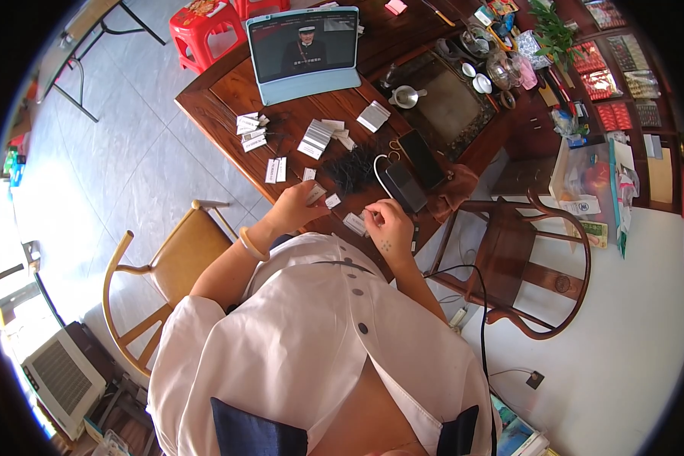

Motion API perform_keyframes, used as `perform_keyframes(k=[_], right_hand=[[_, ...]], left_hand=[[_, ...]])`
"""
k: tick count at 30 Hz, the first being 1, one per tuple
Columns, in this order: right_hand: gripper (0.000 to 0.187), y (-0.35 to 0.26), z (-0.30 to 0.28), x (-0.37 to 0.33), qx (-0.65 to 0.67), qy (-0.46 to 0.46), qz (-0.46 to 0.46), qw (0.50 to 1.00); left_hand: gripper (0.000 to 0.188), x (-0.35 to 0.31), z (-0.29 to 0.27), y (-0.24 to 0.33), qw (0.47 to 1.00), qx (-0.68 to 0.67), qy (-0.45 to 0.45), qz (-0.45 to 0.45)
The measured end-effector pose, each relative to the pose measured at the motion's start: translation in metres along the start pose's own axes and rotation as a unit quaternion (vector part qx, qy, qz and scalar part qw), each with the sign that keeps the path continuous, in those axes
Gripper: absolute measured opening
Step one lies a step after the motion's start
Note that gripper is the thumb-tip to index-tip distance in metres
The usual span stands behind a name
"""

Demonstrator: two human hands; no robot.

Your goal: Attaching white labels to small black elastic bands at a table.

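Note:
At the near edge of a dark wooden table [228, 99], my left hand [290, 208] pinches a small white paper tag [315, 194] between thumb and fingers. My right hand [390, 230] is closed with its fingertips together; what they hold is too small to make out. Another white tag [354, 223] lies beside those fingertips, and one more small tag [333, 201] rests between my hands. Just beyond is a tangled heap of thin black strings [351, 169]. Several piles of tags lie farther off, among them a fanned stack [316, 138] and a bundle [276, 170].
A tablet in a light blue case [308, 57] stands at the back. To the right are a black phone [422, 158], a dark box with a white cable [403, 186], scissors [394, 149] and a tea tray [441, 102]. Chairs stand left [190, 247] and right [501, 262].

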State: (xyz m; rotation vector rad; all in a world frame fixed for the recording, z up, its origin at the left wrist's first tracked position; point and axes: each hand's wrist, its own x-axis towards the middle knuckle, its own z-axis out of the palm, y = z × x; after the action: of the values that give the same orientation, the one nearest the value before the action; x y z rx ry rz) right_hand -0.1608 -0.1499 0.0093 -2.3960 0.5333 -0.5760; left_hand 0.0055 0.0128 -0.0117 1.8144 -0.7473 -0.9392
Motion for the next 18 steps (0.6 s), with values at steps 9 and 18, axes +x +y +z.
perform_keyframes(k=[9,18], right_hand=[[0.027,-0.009,0.0,0.014,-0.023,-0.056,-0.124,0.99],[0.027,-0.027,0.021,0.015,0.11,-0.081,-0.05,0.989]], left_hand=[[0.025,0.003,0.0,0.006,0.999,-0.037,0.003,0.039],[0.022,0.002,0.002,0.028,0.999,-0.044,-0.026,-0.019]])
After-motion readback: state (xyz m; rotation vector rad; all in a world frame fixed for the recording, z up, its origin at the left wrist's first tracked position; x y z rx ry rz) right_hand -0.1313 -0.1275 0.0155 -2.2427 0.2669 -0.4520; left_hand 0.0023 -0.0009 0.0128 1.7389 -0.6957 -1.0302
